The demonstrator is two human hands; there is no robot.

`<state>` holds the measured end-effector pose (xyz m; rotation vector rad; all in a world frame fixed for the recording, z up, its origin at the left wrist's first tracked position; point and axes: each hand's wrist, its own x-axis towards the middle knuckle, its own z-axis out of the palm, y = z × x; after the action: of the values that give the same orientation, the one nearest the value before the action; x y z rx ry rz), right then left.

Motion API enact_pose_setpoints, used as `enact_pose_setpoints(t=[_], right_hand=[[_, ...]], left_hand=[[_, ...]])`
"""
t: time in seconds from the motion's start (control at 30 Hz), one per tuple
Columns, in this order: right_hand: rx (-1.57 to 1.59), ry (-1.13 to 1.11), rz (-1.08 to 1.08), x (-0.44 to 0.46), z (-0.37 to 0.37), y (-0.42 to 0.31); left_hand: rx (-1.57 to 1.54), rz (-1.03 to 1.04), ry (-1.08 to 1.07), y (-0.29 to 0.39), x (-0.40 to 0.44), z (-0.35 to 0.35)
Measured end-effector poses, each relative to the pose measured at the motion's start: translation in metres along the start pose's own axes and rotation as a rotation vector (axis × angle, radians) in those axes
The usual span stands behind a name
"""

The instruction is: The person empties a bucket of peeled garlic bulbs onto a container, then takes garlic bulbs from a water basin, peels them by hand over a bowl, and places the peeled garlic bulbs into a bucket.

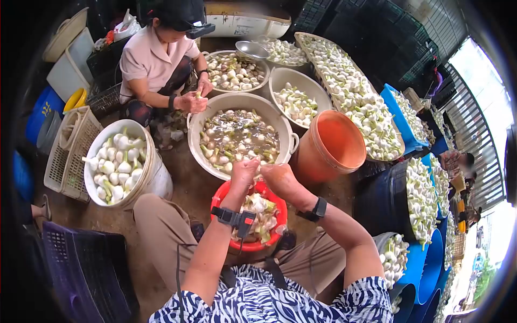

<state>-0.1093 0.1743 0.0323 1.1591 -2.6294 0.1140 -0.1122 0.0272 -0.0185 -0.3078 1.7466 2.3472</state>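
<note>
Left hand (245, 173) and right hand (281, 180) nearly meet above the near rim of the wide tub (195, 139), fingers curled; cannot tell what either pinches. Garlic bulbs (257, 207) heaped in red bucket (281, 216) below, between the legs; more in the tub's murky water.

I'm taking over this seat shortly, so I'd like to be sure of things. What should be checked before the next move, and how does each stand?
1. Hands working together: ok; left hand and right hand are close together by the water basin's near rim.
2. What the grip holds: cannot tell; too covered to see.
3. Garlic bulbs within reach: ok; many sit in the basin's murky water.
4. Red tub close by: ok; it stands on the basin's near side.
5. Room in the white bucket: probably not ok; its load looks heaped near the rim.
6. Co-worker's hands clear: ok; they are at the basin's far left.
</note>
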Motion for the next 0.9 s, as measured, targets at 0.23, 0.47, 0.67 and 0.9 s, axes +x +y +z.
enact_pose_setpoints(t=[0.23, 0.47, 0.67, 0.9], right_hand=[[-0.07, -0.071, 0.165, -0.037, -0.023, -0.049], [0.833, 0.274, 0.643, -0.06, -0.029, -0.045], [1.041, 0.109, 0.641, -0.072, -0.033, -0.06], [1.513, 0.265, 0.723, -0.081, 0.002, -0.056]], left_hand=[[0.211, 0.208, -0.095, -0.009, -0.044, 0.003], [-0.052, 0.142, -0.345, 0.005, -0.094, -0.007], [-0.074, 0.29, -0.447, -0.007, -0.093, -0.006], [0.046, 0.043, -0.423, 0.0, -0.095, -0.005]])
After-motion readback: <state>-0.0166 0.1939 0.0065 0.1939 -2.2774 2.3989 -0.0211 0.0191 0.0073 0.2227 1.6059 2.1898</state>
